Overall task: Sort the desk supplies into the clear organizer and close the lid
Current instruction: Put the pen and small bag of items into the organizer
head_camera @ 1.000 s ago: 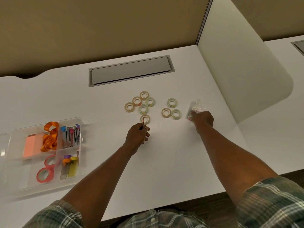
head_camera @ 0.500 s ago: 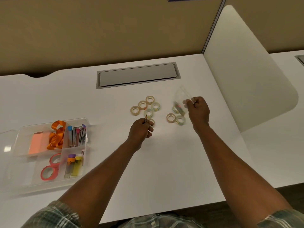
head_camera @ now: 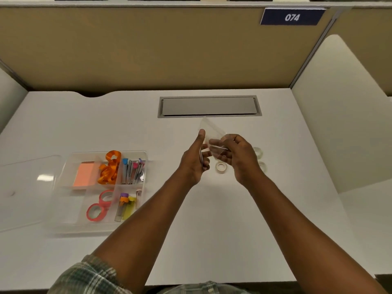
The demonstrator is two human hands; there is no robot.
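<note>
Even, soft overhead light leaves the white surface bright, with faint shadows. A glare patch sits on the clear lid. Both hands look slightly motion-blurred, and wide-angle distortion bends the edges.

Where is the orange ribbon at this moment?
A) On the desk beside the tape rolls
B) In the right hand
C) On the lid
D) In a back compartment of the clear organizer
D: the orange ribbon lies inside the organizer, in a back compartment next to the pink notes.
</note>
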